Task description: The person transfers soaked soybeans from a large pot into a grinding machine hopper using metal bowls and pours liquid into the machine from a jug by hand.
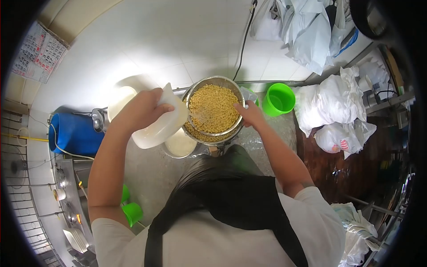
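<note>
My left hand (144,107) grips a white plastic container (162,127) by its upper side. The container is tilted, its mouth against the left rim of a round metal bowl. Yellow beans, which look like soybeans (215,107), fill that metal bowl (222,80). A clear streak, perhaps water, shows over the beans near the container's mouth. My right hand (251,113) is closed on the bowl's right rim, thumb on top. Under the bowl, more beans (209,137) show in a lower metal vessel. To its left stands a metal pot of whitish content (181,144).
A green bucket (279,99) stands right of the bowl. White sacks (329,102) are piled farther right. At left are a blue barrel (73,133), a pale round container (120,100) behind my left hand, and a green bucket (132,213) lower down. A tiled wall (200,44) rises ahead.
</note>
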Available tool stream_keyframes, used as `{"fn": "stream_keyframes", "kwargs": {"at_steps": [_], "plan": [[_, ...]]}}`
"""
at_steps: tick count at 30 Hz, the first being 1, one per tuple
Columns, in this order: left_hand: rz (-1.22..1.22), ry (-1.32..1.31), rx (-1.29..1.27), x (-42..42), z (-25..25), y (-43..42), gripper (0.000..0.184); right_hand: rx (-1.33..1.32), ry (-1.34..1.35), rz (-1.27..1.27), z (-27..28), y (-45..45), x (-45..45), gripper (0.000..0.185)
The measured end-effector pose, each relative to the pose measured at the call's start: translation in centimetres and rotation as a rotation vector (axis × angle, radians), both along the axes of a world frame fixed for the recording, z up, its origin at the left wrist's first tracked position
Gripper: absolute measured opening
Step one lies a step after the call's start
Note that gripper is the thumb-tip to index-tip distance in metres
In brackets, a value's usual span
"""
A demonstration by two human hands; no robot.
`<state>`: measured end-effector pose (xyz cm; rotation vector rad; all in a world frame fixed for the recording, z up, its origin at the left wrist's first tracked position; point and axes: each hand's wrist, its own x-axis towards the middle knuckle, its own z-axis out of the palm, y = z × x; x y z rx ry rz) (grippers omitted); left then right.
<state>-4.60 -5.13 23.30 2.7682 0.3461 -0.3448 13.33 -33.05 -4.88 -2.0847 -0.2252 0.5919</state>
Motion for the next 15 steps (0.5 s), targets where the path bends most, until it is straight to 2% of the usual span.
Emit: {"fn": "stream_keyframes", "kwargs": {"at_steps": [2,3,5,6,8,9,11,15], "plan": [[-0.012,-0.006,0.0,0.0,-0.1,0.0,0.048,-0.119,0.139,0.054,2.3,0.9,0.3,0.061],[-0.01,-0.003,0.001,-0.1,-0.2,0.2,0.048,-0.119,0.132,0.054,2.3,1.3,0.2,0.061],[-0.007,-0.007,0.002,-0.3,-0.1,0.1,0.048,-0.084,0.025,0.12,1.6,1.9,0.2,0.054],[0.018,-0.007,0.002,-0.3,0.1,-0.1,0.045,-0.084,0.019,0.121,1.0,2.1,0.2,0.054],[0.043,-0.013,0.002,-0.5,0.0,0.0,0.043,-0.037,-0.219,0.142,-0.2,2.6,0.4,0.055],[0.033,-0.024,-0.013,-0.5,-0.6,0.2,0.043,-0.037,-0.225,0.143,0.5,2.7,0.5,0.055],[0.024,-0.041,-0.029,-0.5,-0.5,0.3,0.043,-0.102,-0.406,0.191,3.4,3.2,0.2,0.059],[-0.023,0.05,0.039,0.6,0.4,-0.7,0.049,-0.284,-0.533,0.306,11.5,4.1,-2.5,0.067]]}}
